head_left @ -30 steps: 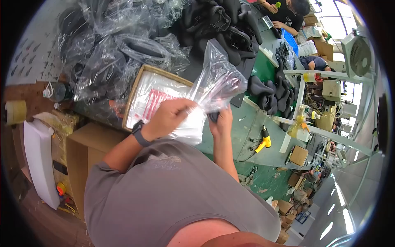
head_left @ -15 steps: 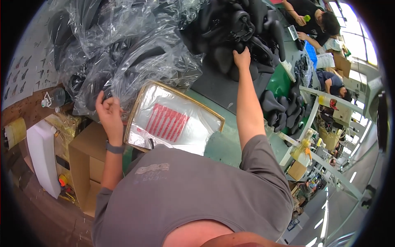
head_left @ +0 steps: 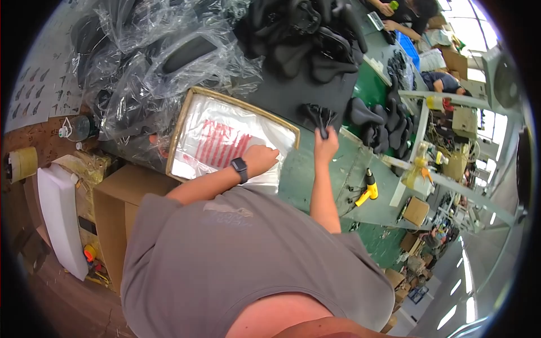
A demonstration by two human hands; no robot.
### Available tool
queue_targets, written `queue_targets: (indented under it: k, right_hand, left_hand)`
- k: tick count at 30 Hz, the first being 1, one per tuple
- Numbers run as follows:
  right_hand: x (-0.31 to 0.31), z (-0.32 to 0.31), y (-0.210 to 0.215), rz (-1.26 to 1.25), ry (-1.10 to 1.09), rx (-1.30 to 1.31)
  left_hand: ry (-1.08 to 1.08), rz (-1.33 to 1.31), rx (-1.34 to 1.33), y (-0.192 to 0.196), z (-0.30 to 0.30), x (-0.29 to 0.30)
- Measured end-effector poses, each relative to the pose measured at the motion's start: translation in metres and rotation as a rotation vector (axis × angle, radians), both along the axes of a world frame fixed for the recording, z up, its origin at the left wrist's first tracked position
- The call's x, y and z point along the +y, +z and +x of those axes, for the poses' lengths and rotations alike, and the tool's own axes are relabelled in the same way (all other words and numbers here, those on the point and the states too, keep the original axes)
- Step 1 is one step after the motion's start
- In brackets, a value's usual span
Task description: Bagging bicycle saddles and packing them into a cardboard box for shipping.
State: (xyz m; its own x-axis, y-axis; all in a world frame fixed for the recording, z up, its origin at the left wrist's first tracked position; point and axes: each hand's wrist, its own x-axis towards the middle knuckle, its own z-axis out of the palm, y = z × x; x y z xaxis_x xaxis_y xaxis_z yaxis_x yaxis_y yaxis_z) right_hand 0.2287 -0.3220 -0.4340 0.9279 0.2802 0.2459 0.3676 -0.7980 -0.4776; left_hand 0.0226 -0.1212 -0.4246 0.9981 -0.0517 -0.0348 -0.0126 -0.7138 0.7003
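My right hand is closed around the narrow nose of a black bicycle saddle, whose wider end points away over the bench. My left hand, with a dark watch on its wrist, rests above the stack of clear plastic bags with red print. Its fingers are curled near the right side of the stack; whether they pinch a bag is hidden. A shallow tan-edged box holds the bags. Beyond my right hand lies a pile of black saddles.
Plastic-wrapped saddles heap at the far left. A yellow heat gun lies on the green bench to the right. More saddles sit beyond the bench edge. An open cardboard box stands at left. Two people work at far right.
My right hand has drawn back from the saddle pile toward me with a saddle. My left hand has moved right, from the wrapped saddles to the plastic bags.
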Motion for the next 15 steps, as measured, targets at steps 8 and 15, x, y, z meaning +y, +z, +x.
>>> queue_targets:
  k: [8, 15]
  right_hand:
    - [-0.204, -0.275, -0.062, 0.205, -0.556, 0.781]
    - [-0.225, -0.299, -0.026, 0.996, -0.883, 1.679]
  left_hand:
    - [0.171, 0.181, -0.101, -0.051, 0.003, -0.039]
    - [0.495, 0.058, -0.126, -0.060, -0.013, -0.059]
